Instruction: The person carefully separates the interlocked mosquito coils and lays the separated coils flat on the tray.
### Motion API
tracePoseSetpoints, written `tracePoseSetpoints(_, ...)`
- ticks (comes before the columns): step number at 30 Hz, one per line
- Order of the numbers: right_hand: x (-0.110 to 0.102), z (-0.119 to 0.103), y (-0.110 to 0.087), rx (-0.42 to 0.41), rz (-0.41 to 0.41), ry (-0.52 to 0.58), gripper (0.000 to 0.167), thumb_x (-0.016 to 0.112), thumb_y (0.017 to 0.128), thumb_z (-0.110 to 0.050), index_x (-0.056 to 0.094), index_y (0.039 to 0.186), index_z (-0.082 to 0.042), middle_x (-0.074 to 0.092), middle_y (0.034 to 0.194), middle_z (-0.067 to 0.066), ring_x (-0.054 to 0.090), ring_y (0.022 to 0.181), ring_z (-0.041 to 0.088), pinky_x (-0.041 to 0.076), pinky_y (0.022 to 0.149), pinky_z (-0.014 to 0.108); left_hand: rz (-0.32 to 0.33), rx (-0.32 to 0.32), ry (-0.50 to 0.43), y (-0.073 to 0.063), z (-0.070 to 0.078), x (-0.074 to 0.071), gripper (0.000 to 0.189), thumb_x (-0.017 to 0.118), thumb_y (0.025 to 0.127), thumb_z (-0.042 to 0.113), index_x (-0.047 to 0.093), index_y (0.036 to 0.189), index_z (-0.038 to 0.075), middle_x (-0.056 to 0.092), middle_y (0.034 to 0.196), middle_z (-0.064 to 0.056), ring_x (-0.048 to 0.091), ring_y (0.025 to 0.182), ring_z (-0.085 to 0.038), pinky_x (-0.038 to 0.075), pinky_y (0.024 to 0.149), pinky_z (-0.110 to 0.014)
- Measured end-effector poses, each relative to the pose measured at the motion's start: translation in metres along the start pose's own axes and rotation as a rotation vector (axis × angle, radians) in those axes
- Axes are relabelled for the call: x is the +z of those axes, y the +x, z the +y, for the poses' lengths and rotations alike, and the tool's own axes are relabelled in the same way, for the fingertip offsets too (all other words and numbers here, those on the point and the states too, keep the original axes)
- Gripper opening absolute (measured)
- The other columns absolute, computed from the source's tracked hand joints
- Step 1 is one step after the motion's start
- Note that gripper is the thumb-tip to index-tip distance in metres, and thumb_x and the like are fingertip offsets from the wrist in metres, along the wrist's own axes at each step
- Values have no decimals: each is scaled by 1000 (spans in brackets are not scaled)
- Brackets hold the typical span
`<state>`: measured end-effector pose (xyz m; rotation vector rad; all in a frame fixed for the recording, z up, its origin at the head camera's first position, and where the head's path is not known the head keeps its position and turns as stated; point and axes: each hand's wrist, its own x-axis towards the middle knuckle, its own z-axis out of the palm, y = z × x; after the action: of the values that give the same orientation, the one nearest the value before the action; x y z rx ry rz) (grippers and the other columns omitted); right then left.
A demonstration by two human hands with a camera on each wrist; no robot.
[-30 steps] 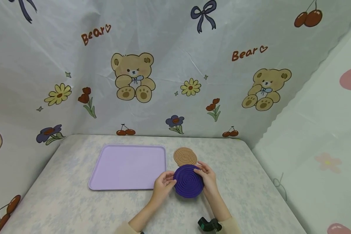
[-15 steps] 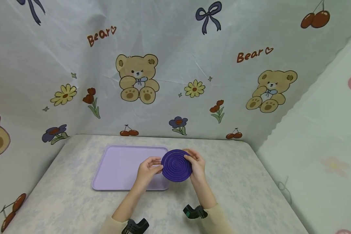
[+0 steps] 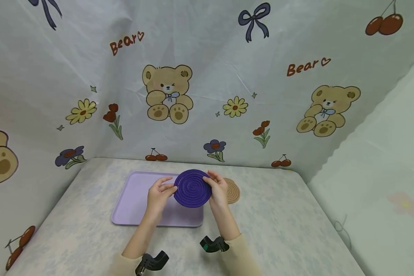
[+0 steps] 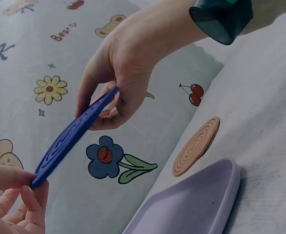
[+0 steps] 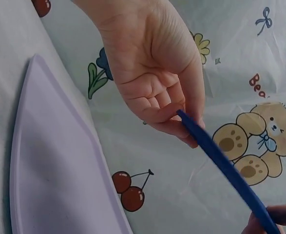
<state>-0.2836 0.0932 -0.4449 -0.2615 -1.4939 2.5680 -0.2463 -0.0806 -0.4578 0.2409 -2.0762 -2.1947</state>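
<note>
A round purple coaster [image 3: 192,188] with a spiral of raised rings is held up above the lilac tray [image 3: 127,214], tilted toward the head camera. My left hand [image 3: 158,195] pinches its left edge between thumb and fingers. At the opposite edge my right hand [image 3: 218,191] grips it, thumb on the front face and fingers behind. Both wrist views show the coaster [image 4: 69,139] nearly edge-on, well off the table. A tan spiral coaster [image 3: 233,191] lies on the table right of the tray, partly hidden behind my right hand.
The table [image 3: 279,222] has a pale mottled cover. A white cloth [image 3: 207,76] printed with bears, flowers and cherries hangs behind it and along the sides. Each wrist carries a black camera mount [image 3: 214,244]. A thin cord [image 3: 341,226] hangs at the right side.
Both hands have raised the purple coaster and carried it left, from in front of the tan coaster to above the tray's right part. The head view has shifted slightly left.
</note>
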Motion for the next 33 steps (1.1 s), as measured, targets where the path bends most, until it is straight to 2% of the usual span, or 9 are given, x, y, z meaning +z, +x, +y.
tracePoseSetpoints(6, 6, 3, -4, 39, -72, -44, 26, 60, 80, 16, 64, 100, 1, 62, 77, -3, 61, 66, 3, 51, 58, 12, 78, -21, -60, 5, 4, -13, 41, 67, 83, 0, 57, 123, 0, 68, 76, 10, 60, 69, 2, 52, 70, -13)
tracePoseSetpoints(11, 12, 1, -8, 71, -138, -67, 34, 60, 81, 15, 56, 115, 10, 61, 77, -4, 60, 67, 2, 51, 59, 12, 155, -4, -165, 8, 11, -18, 39, 66, 83, -1, 55, 121, -1, 66, 70, 15, 59, 66, 3, 51, 68, -12)
tracePoseSetpoints(14, 13, 0, -13, 76, -160, -111, 39, 60, 81, 13, 54, 119, 11, 62, 77, -5, 61, 68, 2, 53, 61, 14, 182, -12, -204, 7, 14, -21, 38, 66, 84, -1, 54, 120, -1, 66, 70, 17, 60, 67, 4, 51, 69, -11)
tracePoseSetpoints(17, 13, 1, -18, 61, -175, -163, 45, 60, 82, 11, 51, 126, 11, 64, 78, -6, 63, 69, 2, 54, 63, 15, 207, -19, -234, 7, 14, -24, 35, 66, 84, -1, 55, 117, 1, 67, 72, 16, 59, 67, 3, 51, 68, -12)
tracePoseSetpoints(21, 11, 1, -21, 37, -188, -194, 48, 58, 83, 11, 47, 130, 12, 68, 79, -7, 65, 69, 2, 55, 64, 15, 234, -17, -253, 6, 15, -26, 30, 67, 84, 0, 56, 112, 4, 70, 78, 8, 59, 66, 2, 51, 66, -13)
tracePoseSetpoints(26, 8, -2, -18, 16, -186, -194, 47, 59, 83, 12, 50, 130, 9, 70, 83, -3, 67, 71, 4, 57, 67, 18, 234, -10, -245, 6, 16, -26, 34, 68, 84, 2, 56, 116, 1, 72, 87, -1, 59, 67, 3, 51, 67, -13)
tracePoseSetpoints(28, 6, -3, -16, 8, -188, -189, 47, 60, 83, 12, 50, 129, 8, 72, 85, -1, 68, 71, 5, 57, 68, 19, 231, -9, -245, 6, 16, -26, 36, 69, 84, 3, 56, 117, 0, 72, 88, -2, 59, 67, 3, 51, 67, -13)
tracePoseSetpoints(33, 4, -4, -15, -5, -198, -203, 47, 61, 82, 12, 51, 128, 8, 71, 84, -1, 67, 69, 4, 57, 66, 18, 221, -20, -256, 6, 16, -26, 39, 70, 82, 3, 56, 118, 0, 68, 77, 9, 58, 66, 3, 50, 65, -12)
